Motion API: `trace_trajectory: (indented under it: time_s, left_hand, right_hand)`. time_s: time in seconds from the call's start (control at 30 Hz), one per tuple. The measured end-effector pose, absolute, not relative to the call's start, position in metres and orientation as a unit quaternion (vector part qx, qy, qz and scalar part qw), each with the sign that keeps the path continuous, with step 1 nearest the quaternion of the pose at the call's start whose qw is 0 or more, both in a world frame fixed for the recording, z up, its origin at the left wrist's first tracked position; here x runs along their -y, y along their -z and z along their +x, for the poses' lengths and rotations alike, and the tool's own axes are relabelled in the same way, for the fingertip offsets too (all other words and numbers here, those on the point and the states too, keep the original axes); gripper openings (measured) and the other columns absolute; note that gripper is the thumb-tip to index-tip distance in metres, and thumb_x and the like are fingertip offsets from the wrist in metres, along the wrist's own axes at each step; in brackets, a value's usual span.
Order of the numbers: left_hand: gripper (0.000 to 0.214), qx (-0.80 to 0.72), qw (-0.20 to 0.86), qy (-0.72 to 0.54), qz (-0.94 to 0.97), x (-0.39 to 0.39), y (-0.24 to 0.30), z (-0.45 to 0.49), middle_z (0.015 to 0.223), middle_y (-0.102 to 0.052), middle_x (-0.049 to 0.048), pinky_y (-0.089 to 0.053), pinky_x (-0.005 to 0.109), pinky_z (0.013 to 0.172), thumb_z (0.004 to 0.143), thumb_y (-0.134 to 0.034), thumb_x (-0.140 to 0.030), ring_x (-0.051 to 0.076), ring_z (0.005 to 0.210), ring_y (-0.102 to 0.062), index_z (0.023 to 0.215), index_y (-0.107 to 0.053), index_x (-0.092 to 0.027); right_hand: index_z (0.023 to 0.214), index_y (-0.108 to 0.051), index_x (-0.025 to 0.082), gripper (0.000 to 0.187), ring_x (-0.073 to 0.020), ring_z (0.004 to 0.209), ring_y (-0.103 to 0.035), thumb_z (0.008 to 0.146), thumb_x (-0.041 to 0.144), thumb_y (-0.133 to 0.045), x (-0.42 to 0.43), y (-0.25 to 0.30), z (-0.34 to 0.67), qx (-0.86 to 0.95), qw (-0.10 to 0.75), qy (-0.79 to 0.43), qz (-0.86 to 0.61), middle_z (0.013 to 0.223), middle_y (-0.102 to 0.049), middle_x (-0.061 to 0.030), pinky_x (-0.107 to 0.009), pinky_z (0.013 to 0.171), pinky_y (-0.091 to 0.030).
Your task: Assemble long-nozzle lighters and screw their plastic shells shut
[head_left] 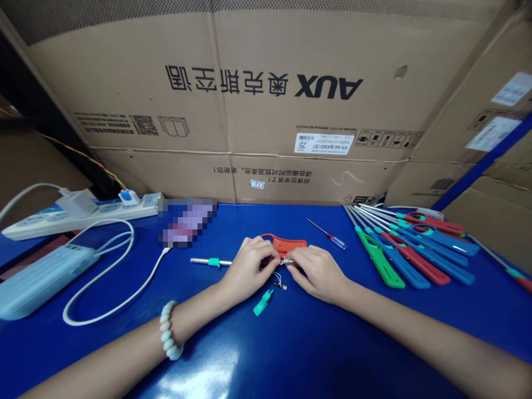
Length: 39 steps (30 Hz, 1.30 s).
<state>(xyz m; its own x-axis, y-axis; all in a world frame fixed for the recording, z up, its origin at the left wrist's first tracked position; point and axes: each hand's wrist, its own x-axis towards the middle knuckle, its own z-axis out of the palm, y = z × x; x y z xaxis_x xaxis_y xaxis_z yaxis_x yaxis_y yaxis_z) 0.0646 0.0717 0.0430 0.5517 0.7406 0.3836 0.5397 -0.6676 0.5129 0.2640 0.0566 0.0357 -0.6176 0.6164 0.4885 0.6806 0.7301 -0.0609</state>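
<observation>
My left hand (253, 265) is closed in a pinch beside an orange lighter handle shell (290, 245); what its fingertips hold is hidden. My right hand (319, 272) pinches a small metal part (286, 261) just in front of the shell. Thin white wires (277, 275) hang below the fingertips, with a small black-and-clear piece (280, 286) at their end. A silver lighter tube (222, 262) with a green collar (213, 262) runs under my left hand. Nearer to me lies a loose green trigger-like piece (262, 303).
A screwdriver (332, 238) lies behind my right hand. Several long-nosed lighters (415, 252) are fanned out at right. On the left are a power strip (112, 210), a light-blue power bank (47, 277), a white cable (78, 322) and a pixelated phone-like object (189, 221). Cardboard (249, 122) walls the back.
</observation>
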Motion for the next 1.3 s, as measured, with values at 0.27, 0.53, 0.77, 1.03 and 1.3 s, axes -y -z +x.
trace_trajectory:
  time_s: [0.27, 0.53, 0.77, 1.03, 1.3]
  left_hand:
    - [0.014, -0.373, 0.164, -0.289, 0.866, -0.072, -0.044, 0.065, 0.076, -0.063, -0.0008, -0.03, 0.032, 0.073, 0.088, -0.054, -0.018, 0.017, 0.078, -0.049, 0.076, -0.06, -0.019]
    - [0.015, -0.373, 0.16, -0.286, 0.868, -0.072, -0.042, 0.066, 0.078, -0.064, 0.0001, -0.03, 0.032, 0.073, 0.089, -0.053, -0.019, 0.018, 0.079, -0.05, 0.075, -0.06, -0.019]
    - [0.015, -0.368, 0.154, -0.29, 0.87, -0.072, -0.042, 0.065, 0.079, -0.064, -0.0001, -0.03, 0.032, 0.073, 0.089, -0.053, -0.018, 0.017, 0.079, -0.05, 0.076, -0.06, -0.019]
    - [0.014, -0.374, 0.17, -0.288, 0.865, -0.075, -0.046, 0.063, 0.082, -0.065, -0.0001, -0.032, 0.033, 0.074, 0.089, -0.053, -0.021, 0.018, 0.081, -0.051, 0.078, -0.061, -0.02]
    - [0.005, -0.33, 0.209, -0.244, 0.888, -0.095, -0.067, 0.039, 0.082, -0.061, 0.0006, -0.04, 0.028, 0.073, 0.086, -0.057, -0.021, 0.015, 0.076, -0.054, 0.083, -0.061, -0.019]
  right_hand:
    - [0.078, -0.052, 0.018, 0.022, -0.017, 0.062, -0.055, 0.093, 0.025, -0.037, -0.056, -0.036, 0.263, 0.898, 0.245, 0.061, -0.361, 0.071, -0.062, -0.005, -0.028, 0.062, -0.036]
    - [0.078, -0.052, 0.018, 0.022, -0.0168, 0.063, -0.055, 0.093, 0.025, -0.037, -0.057, -0.034, 0.265, 0.899, 0.236, 0.057, -0.363, 0.072, -0.062, -0.0051, -0.028, 0.063, -0.036]
    - [0.079, -0.053, 0.018, 0.021, -0.0176, 0.065, -0.056, 0.093, 0.024, -0.038, -0.057, -0.034, 0.265, 0.902, 0.229, 0.055, -0.362, 0.073, -0.063, -0.0055, -0.029, 0.063, -0.037]
    - [0.08, -0.05, 0.019, 0.019, -0.0169, 0.064, -0.057, 0.093, 0.024, -0.038, -0.057, -0.038, 0.264, 0.892, 0.247, 0.042, -0.377, 0.075, -0.065, -0.0049, -0.028, 0.062, -0.035]
    - [0.081, -0.051, 0.018, 0.011, -0.0195, 0.067, -0.059, 0.086, 0.028, -0.052, -0.058, -0.036, 0.266, 0.882, 0.223, 0.023, -0.415, 0.08, -0.067, -0.0055, -0.03, 0.063, -0.038]
